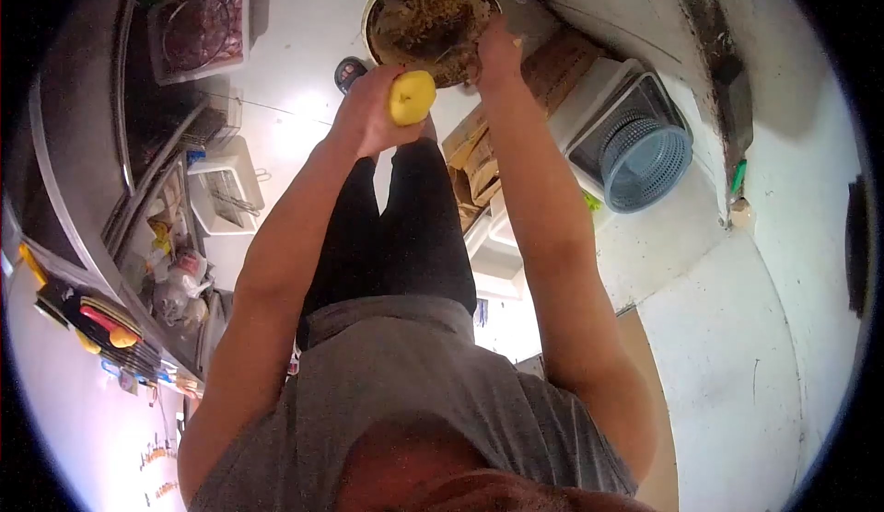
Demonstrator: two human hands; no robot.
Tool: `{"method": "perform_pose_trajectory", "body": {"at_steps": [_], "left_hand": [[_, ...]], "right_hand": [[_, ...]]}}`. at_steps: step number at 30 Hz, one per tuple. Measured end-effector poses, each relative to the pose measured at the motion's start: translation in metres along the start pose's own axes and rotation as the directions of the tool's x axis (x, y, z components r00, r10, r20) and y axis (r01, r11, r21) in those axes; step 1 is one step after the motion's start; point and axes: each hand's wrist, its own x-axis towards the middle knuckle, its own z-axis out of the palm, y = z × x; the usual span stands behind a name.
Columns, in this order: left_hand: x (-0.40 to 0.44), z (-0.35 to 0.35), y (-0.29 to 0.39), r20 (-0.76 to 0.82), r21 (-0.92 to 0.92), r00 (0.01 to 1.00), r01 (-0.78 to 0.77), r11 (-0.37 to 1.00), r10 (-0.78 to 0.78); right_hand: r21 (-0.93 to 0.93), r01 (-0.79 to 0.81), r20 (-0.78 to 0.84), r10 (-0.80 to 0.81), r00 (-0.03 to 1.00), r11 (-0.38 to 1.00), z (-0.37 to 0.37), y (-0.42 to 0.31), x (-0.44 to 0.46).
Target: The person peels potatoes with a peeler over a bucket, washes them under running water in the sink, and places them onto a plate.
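My left hand (370, 111) is closed around a yellow peeled potato (412, 98), its smooth rounded end facing up. The hand is just in front of a round bin (366, 29) that holds brown, shredded-looking peelings (428, 10). My right hand (498, 56) is over the bin's near right rim, fingers curled and turned away from me. A small pale bit shows at its outer edge, but I cannot make out what the fingers hold. The two hands are apart.
A white tub (245, 29) of pinkish pieces stands at upper left, above a white basket (200, 201) with wire utensils. On the right are a blue perforated basket (635, 182) and flattened cardboard (562, 65) by the wall. A dark rounded object (350, 74) lies near my left hand.
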Motion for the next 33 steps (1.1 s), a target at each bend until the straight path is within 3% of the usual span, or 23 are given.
{"method": "perform_pose_trajectory", "body": {"at_steps": [1,3,6,10,12,13,14,16,20,21,24,25,28,29,31,33], "left_hand": [[0.002,-0.001,0.004,0.016,-0.021,0.999,0.037,0.999,-0.036],[0.005,0.001,0.01,0.039,0.01,0.999,0.028,1.0,-0.028],[0.004,0.007,0.01,0.004,0.013,1.0,0.001,1.0,-0.001],[0.006,0.011,0.008,-0.015,0.063,1.0,-0.001,0.998,0.002],[0.013,0.011,0.016,0.029,-0.091,0.978,0.21,0.973,-0.208],[0.013,0.01,0.018,0.063,-0.163,0.949,0.317,0.934,-0.31],[0.012,0.013,0.012,0.11,-0.346,0.932,0.361,0.866,-0.344],[0.014,0.022,-0.004,0.202,-0.661,0.907,0.404,0.632,-0.368],[0.014,0.028,-0.005,0.339,-0.851,0.864,0.45,0.271,-0.371],[0.017,0.036,-0.013,0.354,-0.845,0.874,0.452,0.287,-0.333],[0.023,0.042,-0.012,0.265,-0.699,0.921,0.387,0.601,-0.284],[0.024,0.043,-0.011,0.243,-0.557,0.907,0.42,0.716,-0.344],[0.023,0.035,0.006,0.229,-0.396,0.903,0.428,0.812,-0.364],[0.022,0.039,0.004,0.231,-0.417,0.904,0.427,0.803,-0.361],[0.022,0.045,0.0,0.228,-0.458,0.908,0.419,0.784,-0.352],[0.022,0.048,0.001,0.208,-0.371,0.906,0.423,0.827,-0.37]], "right_hand": [[-0.074,-0.01,0.002,0.011,1.0,0.997,0.001,-0.005,-0.01],[-0.012,0.067,0.096,-0.066,0.993,0.998,0.007,0.006,-0.013],[0.042,0.096,-0.021,-0.095,0.995,0.994,0.011,0.004,-0.002],[-0.145,0.117,0.09,-0.105,0.99,0.982,-0.003,-0.014,0.003],[-0.094,0.083,0.077,-0.076,0.994,0.992,-0.006,-0.015,-0.002],[-0.03,0.039,0.048,-0.038,0.998,0.999,-0.009,-0.012,-0.002],[0.031,0.024,0.051,-0.026,0.998,0.999,-0.011,-0.009,0.002],[0.146,0.018,0.08,-0.03,0.996,0.989,-0.014,0.002,0.013],[0.164,-0.009,0.082,-0.004,0.997,0.986,-0.006,-0.011,-0.028],[0.224,-0.012,0.105,-0.012,0.994,0.974,-0.008,-0.005,-0.021],[0.37,0.02,0.149,-0.08,0.986,0.929,-0.012,0.01,0.014],[0.394,0.054,0.139,-0.117,0.983,0.917,-0.015,0.01,0.02],[0.368,0.163,0.022,-0.184,0.983,0.916,-0.016,0.005,0.014],[0.34,0.201,-0.031,-0.202,0.979,0.919,-0.015,0.001,0.009],[0.224,0.3,0.018,-0.312,0.95,0.927,-0.013,-0.001,-0.003],[0.095,0.46,0.05,-0.466,0.883,0.883,-0.005,0.006,-0.005]]}}
